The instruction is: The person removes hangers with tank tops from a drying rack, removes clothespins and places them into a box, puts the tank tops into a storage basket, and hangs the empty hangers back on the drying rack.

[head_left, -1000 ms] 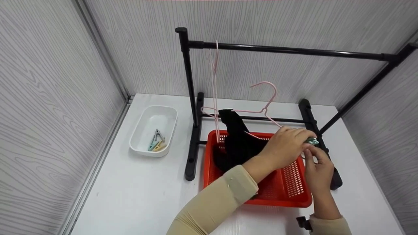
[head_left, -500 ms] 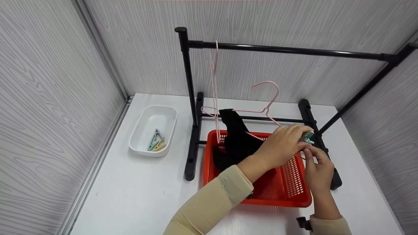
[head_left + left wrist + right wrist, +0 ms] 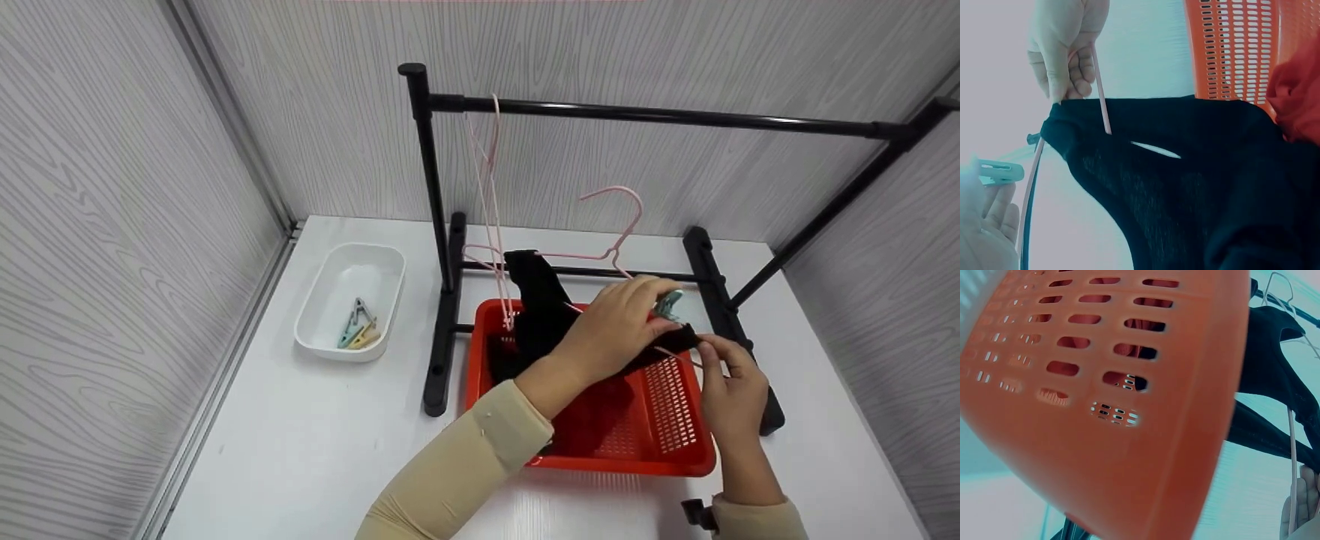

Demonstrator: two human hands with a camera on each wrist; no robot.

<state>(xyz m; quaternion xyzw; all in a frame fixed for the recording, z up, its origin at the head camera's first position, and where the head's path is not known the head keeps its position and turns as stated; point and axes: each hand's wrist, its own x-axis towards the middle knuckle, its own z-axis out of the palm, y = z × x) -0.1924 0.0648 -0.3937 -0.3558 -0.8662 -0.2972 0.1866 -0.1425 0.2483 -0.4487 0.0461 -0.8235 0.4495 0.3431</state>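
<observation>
A black garment (image 3: 544, 307) is draped on a pink hanger (image 3: 626, 221), its left end up on the hanger's arm and its lower folds down in the red basket. With thumb and fingers, my right hand (image 3: 733, 386) pinches the garment's right-hand corner, close beside the pink wire; the left wrist view shows this pinch at the cloth's corner (image 3: 1054, 109). My left hand (image 3: 611, 326) holds a teal clothespin (image 3: 667, 304) just left of that corner. The same clothespin (image 3: 1002, 171) appears beside the left hand's fingers (image 3: 1002, 211), apart from the cloth.
A black rack (image 3: 637, 114) stands behind, a second pink hanger (image 3: 491, 195) on its bar at the left. Below the hands is the red basket (image 3: 637, 463), with red cloth (image 3: 1300, 95) inside. A white tray (image 3: 319, 330) with several clothespins (image 3: 360, 330) sits at the left.
My left hand has drawn back leftward with the teal clothespin, uncovering the garment's right corner. The right hand stays put. The hanger's hook has shifted slightly right.
</observation>
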